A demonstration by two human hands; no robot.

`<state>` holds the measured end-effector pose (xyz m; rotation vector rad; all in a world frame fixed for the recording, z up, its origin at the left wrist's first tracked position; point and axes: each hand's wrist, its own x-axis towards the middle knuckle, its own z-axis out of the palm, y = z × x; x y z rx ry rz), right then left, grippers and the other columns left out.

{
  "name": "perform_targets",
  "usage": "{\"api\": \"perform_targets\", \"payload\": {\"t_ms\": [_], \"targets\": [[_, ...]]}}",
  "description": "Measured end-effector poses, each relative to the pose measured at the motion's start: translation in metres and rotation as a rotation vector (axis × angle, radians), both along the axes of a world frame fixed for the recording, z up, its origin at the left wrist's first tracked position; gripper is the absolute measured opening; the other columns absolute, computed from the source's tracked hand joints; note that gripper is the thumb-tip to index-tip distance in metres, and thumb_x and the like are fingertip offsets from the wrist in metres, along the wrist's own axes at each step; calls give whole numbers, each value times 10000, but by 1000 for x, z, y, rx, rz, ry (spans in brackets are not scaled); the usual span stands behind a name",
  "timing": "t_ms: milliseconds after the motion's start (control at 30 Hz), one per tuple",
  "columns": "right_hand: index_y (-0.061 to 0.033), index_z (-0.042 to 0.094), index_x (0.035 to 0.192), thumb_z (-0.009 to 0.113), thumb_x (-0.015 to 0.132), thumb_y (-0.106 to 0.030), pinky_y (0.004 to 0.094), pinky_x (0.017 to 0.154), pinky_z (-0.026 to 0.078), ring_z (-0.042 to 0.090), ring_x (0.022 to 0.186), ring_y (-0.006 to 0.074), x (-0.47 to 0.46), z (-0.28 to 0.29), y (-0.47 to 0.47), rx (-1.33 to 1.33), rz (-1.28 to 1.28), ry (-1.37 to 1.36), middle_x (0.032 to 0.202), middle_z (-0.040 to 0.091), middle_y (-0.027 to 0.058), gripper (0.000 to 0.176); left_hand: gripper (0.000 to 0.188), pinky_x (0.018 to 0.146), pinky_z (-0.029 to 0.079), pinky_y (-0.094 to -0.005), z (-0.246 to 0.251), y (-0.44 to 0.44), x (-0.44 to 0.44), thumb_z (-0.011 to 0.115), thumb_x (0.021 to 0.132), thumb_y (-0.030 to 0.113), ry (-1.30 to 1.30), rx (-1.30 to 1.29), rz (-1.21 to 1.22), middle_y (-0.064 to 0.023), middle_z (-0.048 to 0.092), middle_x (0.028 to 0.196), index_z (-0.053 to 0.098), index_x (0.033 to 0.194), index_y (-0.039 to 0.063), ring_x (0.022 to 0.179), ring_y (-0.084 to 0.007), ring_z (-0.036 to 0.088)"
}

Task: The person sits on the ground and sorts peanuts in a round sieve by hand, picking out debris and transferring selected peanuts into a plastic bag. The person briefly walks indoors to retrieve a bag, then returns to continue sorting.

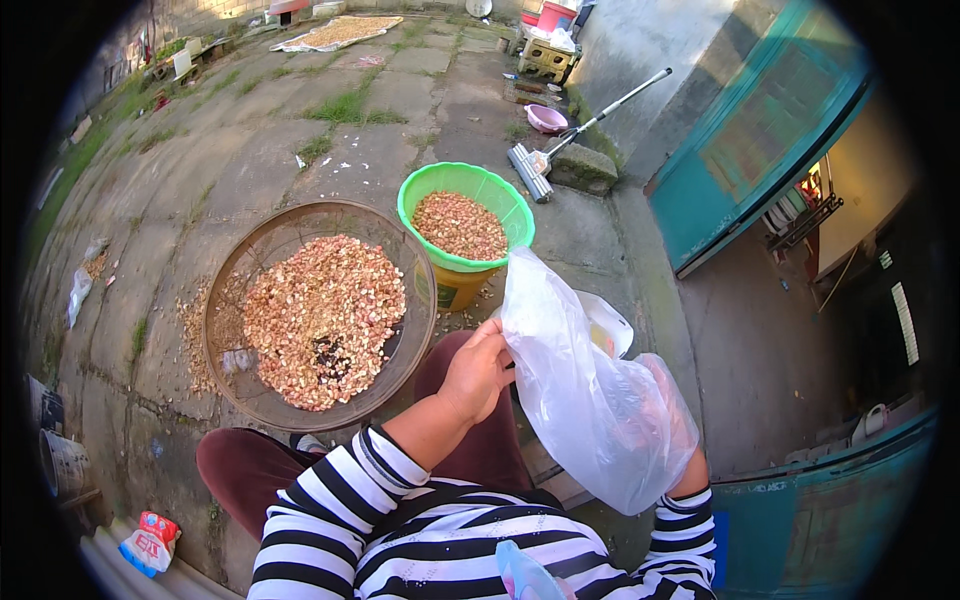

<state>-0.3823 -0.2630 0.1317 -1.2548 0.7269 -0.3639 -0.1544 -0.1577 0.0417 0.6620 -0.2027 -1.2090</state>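
Note:
A translucent white plastic bag [577, 375] hangs in front of me, over my lap. My left hand [480, 369] pinches its left edge between thumb and fingers. At the bag's other side, my right hand [667, 416] shows blurred through the plastic; whether it grips the film or rests inside the bag is hidden. Beyond my left forearm, a round sieve [219, 330] holds a broad heap of shelled peanuts [322, 315]. A bucket with a green scalloped rim [517, 225] stands just past the bag, with more peanuts [459, 225] inside.
Behind the bag sits a white plastic container [611, 326], partly covered. A squeeze mop [532, 169] leans by a stone block [583, 169] near a pink basin [546, 118]. Teal doors [765, 142] flank the doorway at right. A red-and-blue packet [151, 541] lies at lower left.

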Motion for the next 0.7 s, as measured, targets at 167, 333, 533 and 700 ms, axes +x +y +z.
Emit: {"api": "perform_targets", "payload": {"t_ms": [167,333,533,700], "targets": [[-22,409,1337,711,748,-188,349,996,399,516,1165,279,47,-98,-4,-1008,467,27,1326,466,158,683,372,1008,354,-341,-13,12,-36,439,965,208,-676,-12,-434,-62,530,1255,463,1306,61,1175,-188,469],[-57,602,996,604,817,-71,330,807,470,627,904,239,60,-109,-67,-1115,142,188,939,648,127,179,410,1058,296,-316,-13,50,-7,429,942,91,-718,124,-428,-69,466,1344,434,1348,31,1261,-171,387],[-60,464,1188,688,676,-16,360,916,435,514,1061,291,74,-89,-203,-1758,-635,37,1199,462,140,560,323,962,423,-324,2,142,42,404,955,110,-349,248,24,-123,595,1162,503,1243,0,1078,-178,561],[-85,403,1329,517,749,85,414,1050,328,383,1243,376,113,-210,-179,-1577,-98,565,1398,328,195,615,285,900,471,-318,-13,210,61,429,944,91,-260,307,483,-111,620,1082,512,1203,6,964,-173,598]]}}
